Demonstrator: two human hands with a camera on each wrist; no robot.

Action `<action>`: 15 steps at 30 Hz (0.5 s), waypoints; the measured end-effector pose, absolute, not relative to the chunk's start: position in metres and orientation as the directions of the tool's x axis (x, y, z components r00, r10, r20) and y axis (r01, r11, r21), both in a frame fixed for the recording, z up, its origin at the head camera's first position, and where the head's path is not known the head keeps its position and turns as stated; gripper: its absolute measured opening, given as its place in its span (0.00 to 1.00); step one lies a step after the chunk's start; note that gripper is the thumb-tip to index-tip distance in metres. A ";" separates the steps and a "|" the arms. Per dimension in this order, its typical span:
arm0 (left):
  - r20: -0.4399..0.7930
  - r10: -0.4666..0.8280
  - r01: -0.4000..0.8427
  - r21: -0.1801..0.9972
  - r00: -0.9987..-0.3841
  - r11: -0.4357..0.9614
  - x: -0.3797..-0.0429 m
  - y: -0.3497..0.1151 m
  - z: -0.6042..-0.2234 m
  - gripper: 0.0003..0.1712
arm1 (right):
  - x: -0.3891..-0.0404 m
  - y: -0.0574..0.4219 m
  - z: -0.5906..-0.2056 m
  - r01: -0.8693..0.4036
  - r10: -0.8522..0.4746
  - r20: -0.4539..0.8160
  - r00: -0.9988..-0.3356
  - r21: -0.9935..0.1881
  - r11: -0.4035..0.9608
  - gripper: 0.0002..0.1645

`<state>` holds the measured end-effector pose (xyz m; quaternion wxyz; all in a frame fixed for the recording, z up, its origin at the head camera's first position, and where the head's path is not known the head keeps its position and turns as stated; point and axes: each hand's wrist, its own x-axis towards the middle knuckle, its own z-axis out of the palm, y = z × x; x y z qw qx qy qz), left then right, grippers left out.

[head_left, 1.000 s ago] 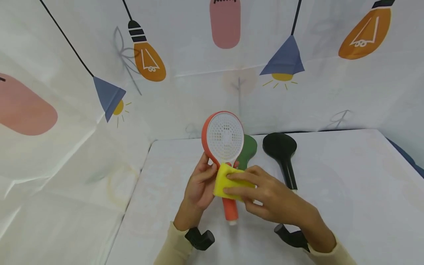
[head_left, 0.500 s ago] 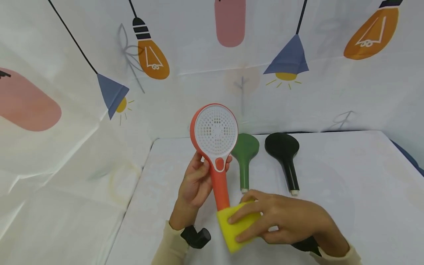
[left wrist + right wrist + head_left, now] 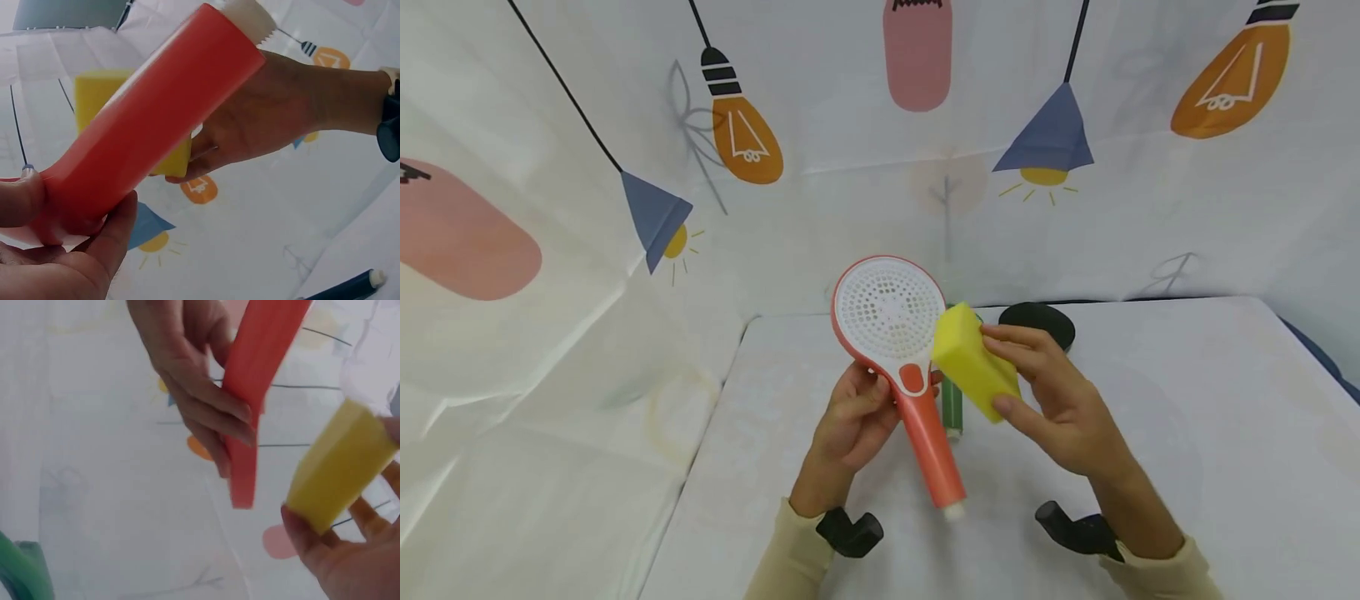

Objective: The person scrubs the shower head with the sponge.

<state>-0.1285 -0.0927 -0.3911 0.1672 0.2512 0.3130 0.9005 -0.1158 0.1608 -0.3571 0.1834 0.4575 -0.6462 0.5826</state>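
Observation:
An orange-red shower head (image 3: 891, 304) with a white perforated face is held up over the table, face toward the head camera. My left hand (image 3: 853, 421) grips it at the neck, just under the round head, thumb in front. In the left wrist view its handle (image 3: 156, 119) slants up to a pale threaded end. My right hand (image 3: 1060, 400) pinches a yellow sponge (image 3: 973, 362) between thumb and fingers, right beside the shower head's right edge. The right wrist view shows the sponge (image 3: 340, 469) apart from the shower head (image 3: 259, 381).
Behind the sponge lies a green shower head (image 3: 952, 408), mostly hidden. A black shower head (image 3: 1037, 321) lies to its right, its handle covered by my right hand. Both rest on the white-covered table (image 3: 1187, 417). A printed white cloth (image 3: 850, 192) hangs behind.
The sponge went down from the neck to the handle's lower end, then came up off it to beside the round head. The shower head's handle end has swung right; the left hand keeps its grip.

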 end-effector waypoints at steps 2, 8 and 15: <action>0.330 0.480 -0.146 0.682 -0.813 -0.717 -0.129 -0.090 -0.393 0.23 | -0.117 0.156 -0.361 -0.801 -0.325 0.753 -0.571 -0.599 0.020 0.32; 0.273 0.486 -0.144 0.737 -0.830 -0.660 -0.127 -0.086 -0.394 0.32 | -0.115 0.140 -0.369 -0.772 -0.324 0.706 -0.630 -0.526 0.357 0.35; 0.267 0.386 -0.067 0.743 -0.883 -0.666 -0.128 -0.084 -0.394 0.33 | -0.110 0.134 -0.369 -0.765 -0.389 0.664 -0.638 -0.491 0.418 0.34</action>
